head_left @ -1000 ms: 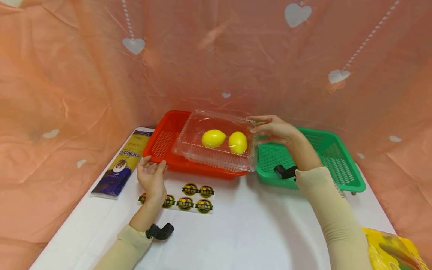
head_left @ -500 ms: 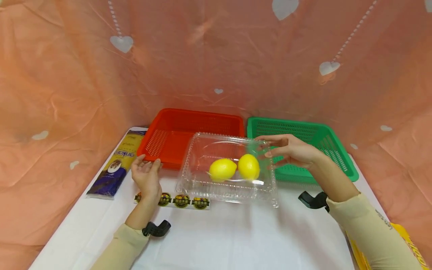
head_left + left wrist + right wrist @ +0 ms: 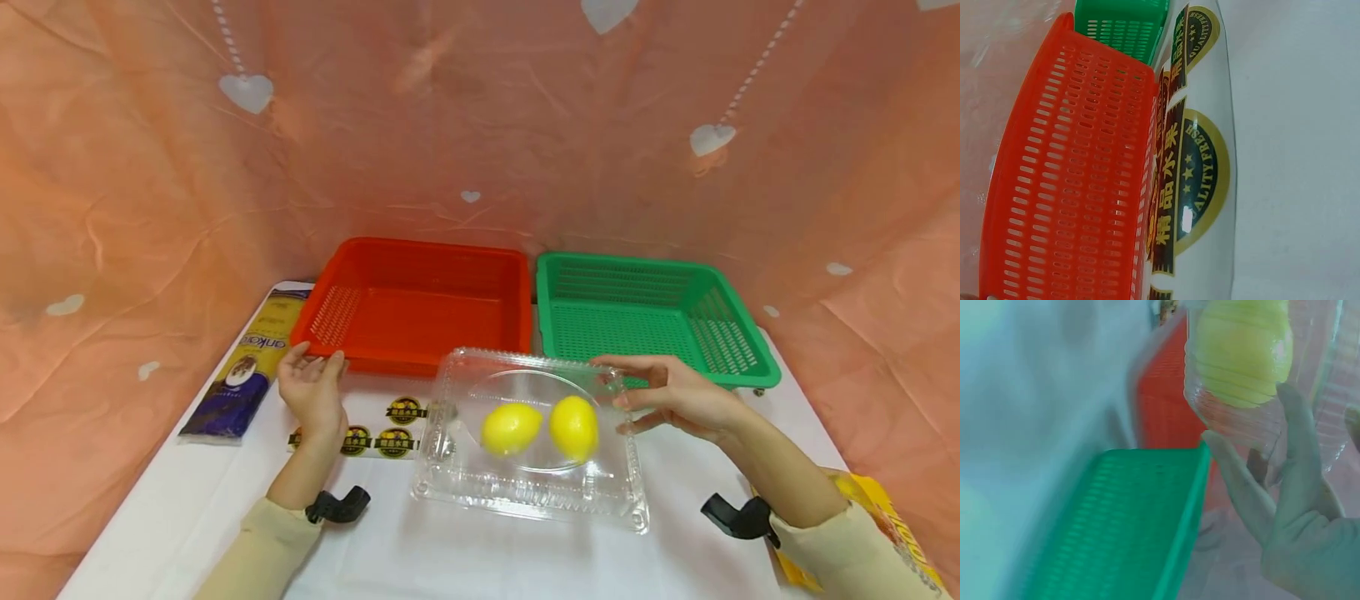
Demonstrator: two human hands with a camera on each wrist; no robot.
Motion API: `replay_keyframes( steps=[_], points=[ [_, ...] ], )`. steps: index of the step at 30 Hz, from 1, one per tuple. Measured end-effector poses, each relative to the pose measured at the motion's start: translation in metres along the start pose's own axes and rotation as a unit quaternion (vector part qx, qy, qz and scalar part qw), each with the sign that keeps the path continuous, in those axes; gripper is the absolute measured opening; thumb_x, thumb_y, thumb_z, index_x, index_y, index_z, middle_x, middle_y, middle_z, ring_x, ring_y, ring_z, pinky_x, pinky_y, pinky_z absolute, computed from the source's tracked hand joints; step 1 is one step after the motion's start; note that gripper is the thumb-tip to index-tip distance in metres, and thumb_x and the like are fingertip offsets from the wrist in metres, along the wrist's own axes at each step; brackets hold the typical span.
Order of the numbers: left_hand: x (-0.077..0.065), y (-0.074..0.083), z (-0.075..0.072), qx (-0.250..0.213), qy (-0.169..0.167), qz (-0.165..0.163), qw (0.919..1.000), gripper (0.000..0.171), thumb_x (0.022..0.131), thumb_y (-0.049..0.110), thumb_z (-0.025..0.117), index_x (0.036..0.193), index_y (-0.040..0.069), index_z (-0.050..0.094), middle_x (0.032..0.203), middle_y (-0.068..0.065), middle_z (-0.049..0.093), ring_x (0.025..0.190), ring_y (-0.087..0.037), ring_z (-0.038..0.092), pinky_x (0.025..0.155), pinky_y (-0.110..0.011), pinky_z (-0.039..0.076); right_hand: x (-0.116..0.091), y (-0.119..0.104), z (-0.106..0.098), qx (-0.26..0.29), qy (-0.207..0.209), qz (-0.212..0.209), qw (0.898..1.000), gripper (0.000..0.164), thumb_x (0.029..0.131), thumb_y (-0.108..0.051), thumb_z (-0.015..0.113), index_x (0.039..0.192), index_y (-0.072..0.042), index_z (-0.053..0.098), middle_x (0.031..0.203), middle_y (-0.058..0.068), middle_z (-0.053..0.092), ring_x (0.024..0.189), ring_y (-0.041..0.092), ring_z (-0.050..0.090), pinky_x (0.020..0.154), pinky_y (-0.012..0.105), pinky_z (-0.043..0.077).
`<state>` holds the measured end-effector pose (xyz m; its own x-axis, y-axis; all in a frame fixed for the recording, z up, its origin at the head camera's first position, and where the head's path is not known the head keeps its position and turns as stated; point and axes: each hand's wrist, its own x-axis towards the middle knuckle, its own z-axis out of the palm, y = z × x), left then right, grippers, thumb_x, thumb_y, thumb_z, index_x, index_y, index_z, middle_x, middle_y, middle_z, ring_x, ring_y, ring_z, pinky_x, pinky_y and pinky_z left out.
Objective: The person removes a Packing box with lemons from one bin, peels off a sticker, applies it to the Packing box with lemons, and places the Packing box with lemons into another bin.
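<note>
Smooth lemons [image 3: 512, 428] ride in ridged, see-through box [image 3: 487, 487]

And the right hand [image 3: 678, 402] pinches that clear plastic by its side edge, in front of the slotted red basket [image 3: 390, 360] and green basket [image 3: 622, 279]! The left hand [image 3: 313, 402] touches red rim (gripping or not, I can't tell). Only the left-wrist view spells "FRESH" on a glossy label [image 3: 1204, 181].

Orange fabric [image 3: 450, 142] with printed white hearts [image 3: 247, 93] encloses the rear and sides of the white-covered desk [image 3: 420, 558]. Rear right: one green perforated basket [image 3: 622, 279], upright. Left edge: one flat blue-and-gold packet [image 3: 242, 367], laid obliquely. Inboard of the packet: one sheet of round labels [image 3: 393, 442], partly covered. Right edge, front: one yellow packet [image 3: 873, 500], partly covered.
</note>
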<state>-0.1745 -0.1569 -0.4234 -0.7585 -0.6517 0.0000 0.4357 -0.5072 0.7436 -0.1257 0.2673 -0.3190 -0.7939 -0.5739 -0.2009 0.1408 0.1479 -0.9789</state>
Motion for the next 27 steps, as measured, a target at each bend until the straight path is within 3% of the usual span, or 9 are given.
replay_keyframes(
  steps=[4, 7, 14, 27],
  points=[
    [0.001, 0.002, 0.0, 0.002, 0.001, -0.001, 1.0, 0.043, 0.082, -0.029, 0.057, 0.109, 0.003, 0.05, 0.097, -0.013, 0.039, 0.069, -0.015, 0.054, 0.063, -0.022, 0.058, -0.006, 0.02, -0.004, 0.016, -0.007, -0.013, 1.0, 0.048, 0.097, -0.001, 0.057, 0.143, -0.014, 0.055, 0.137, 0.008, 0.055, 0.117, 0.025, 0.061, 0.085, 0.053, 0.056],
    [0.001, 0.002, 0.0, 0.002, -0.002, -0.004, 1.0, 0.043, 0.083, -0.029, 0.057, 0.11, 0.003, 0.05, 0.096, -0.012, 0.038, 0.07, -0.016, 0.053, 0.063, -0.022, 0.058, -0.01, 0.035, -0.007, 0.023, -0.007, -0.015, 1.0, 0.048, 0.097, 0.0, 0.057, 0.143, -0.015, 0.055, 0.138, 0.011, 0.055, 0.12, 0.026, 0.061, 0.084, 0.052, 0.056],
    [0.0, 0.003, 0.0, 0.006, -0.002, -0.011, 0.9999, 0.041, 0.083, -0.027, 0.059, 0.11, 0.002, 0.051, 0.097, -0.013, 0.039, 0.07, -0.015, 0.055, 0.064, -0.022, 0.058, -0.01, 0.063, -0.013, 0.013, 0.01, -0.006, 1.0, 0.049, 0.096, -0.001, 0.059, 0.143, -0.014, 0.056, 0.135, 0.008, 0.055, 0.109, 0.021, 0.065, 0.082, 0.046, 0.058],
    [0.0, 0.002, 0.0, 0.005, -0.005, -0.007, 1.0, 0.041, 0.082, -0.028, 0.059, 0.115, -0.004, 0.049, 0.095, -0.013, 0.04, 0.068, -0.015, 0.057, 0.065, -0.024, 0.059, -0.006, 0.083, -0.021, 0.033, 0.007, -0.013, 0.999, 0.049, 0.095, 0.003, 0.057, 0.143, -0.01, 0.055, 0.134, 0.011, 0.055, 0.098, 0.022, 0.067, 0.08, 0.046, 0.059]
  ],
)
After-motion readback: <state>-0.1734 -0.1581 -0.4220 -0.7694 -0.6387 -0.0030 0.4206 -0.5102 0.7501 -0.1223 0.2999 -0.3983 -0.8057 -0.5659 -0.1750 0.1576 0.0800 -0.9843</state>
